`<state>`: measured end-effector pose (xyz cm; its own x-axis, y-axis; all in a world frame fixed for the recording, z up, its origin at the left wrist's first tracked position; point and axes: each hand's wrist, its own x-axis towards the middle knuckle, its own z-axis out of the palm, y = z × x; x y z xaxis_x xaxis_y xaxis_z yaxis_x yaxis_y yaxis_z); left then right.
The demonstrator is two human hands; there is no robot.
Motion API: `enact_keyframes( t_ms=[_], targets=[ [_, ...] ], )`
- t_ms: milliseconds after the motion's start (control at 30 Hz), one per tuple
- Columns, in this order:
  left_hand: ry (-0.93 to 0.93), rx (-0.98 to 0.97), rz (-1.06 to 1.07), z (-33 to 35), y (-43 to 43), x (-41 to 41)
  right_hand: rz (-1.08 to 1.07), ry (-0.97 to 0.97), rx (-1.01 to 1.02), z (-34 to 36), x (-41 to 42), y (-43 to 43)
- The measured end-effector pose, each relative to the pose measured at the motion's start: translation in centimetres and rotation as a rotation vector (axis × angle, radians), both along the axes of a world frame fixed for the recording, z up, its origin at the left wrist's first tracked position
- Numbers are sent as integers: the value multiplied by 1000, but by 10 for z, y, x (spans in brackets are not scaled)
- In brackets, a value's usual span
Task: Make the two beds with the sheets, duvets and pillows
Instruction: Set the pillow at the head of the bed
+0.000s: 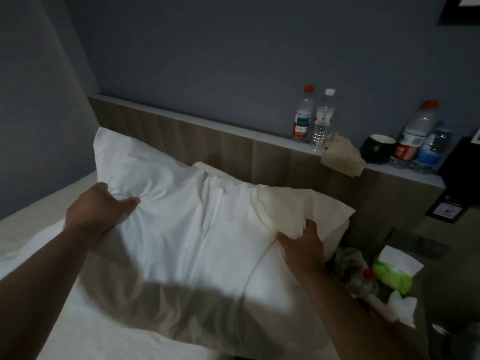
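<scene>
Left hand (101, 206): fingers dug into the left side of the pillow (187, 224), thumb on top, with the cover puckered into radiating creases at the grip. Right hand (302, 244): closed on a bunched fold of cover at the pillow's lower right edge. Both hands hold the same pillow, one at each side.

Location of the pillow: at the head of the bed (85, 328), lying across it, its far left corner raised against the wooden headboard (197, 141). A white edge shows behind its top. Whether this is a second pillow cannot be told.

Handling properties (judged):
- Light and soft. It sags between the two grips and will not hold a shape when lifted by one end.
- The cover is loose cotton. It slides over the filling, so a pinch of cover alone gathers fabric, as at the right hand.
- Not fragile, not slippery.

Recommended hold: take both short ends, fingers sunk through the cover into the filling. Support both ends when positioning.

Caution: bottles (302, 115) and a mug (378, 148) stand on the ledge (405, 175) above the headboard. A swung pillow could knock them over.
</scene>
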<state>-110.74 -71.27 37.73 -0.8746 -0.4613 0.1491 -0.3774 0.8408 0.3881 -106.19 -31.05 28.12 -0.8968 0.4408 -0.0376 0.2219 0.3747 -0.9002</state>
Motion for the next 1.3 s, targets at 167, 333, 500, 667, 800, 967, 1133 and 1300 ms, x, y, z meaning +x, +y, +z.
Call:
enact_keyframes(
  t_ms=[167, 333, 500, 667, 800, 967, 1133, 1300],
  targets=[
    [3, 13, -21, 27, 9, -73, 1, -18, 11, 5, -68, 1],
    [-20, 25, -69, 40, 8, -157, -24, -35, -17, 2, -131, -5],
    [-13, 52, -113, 36, -3, -257, -41, -76, -2, -3, -201, -14],
    [-81, 30, -189, -2, -10, -374, -29, -189, 95, -31, -274, -26],
    [-132, -39, -219, -60, -23, -449, -5, -309, 115, -65, -322, -30],
    [-235, -79, -88, -130, -64, -502, 9, -485, 171, -114, -347, -27],
    [-156, -234, -192, -181, -53, -485, -24, -460, 732, -127, -353, -44],
    [-62, -249, -467, -207, 5, -442, 496, 32, 913, -117, -389, -92]
  ],
)
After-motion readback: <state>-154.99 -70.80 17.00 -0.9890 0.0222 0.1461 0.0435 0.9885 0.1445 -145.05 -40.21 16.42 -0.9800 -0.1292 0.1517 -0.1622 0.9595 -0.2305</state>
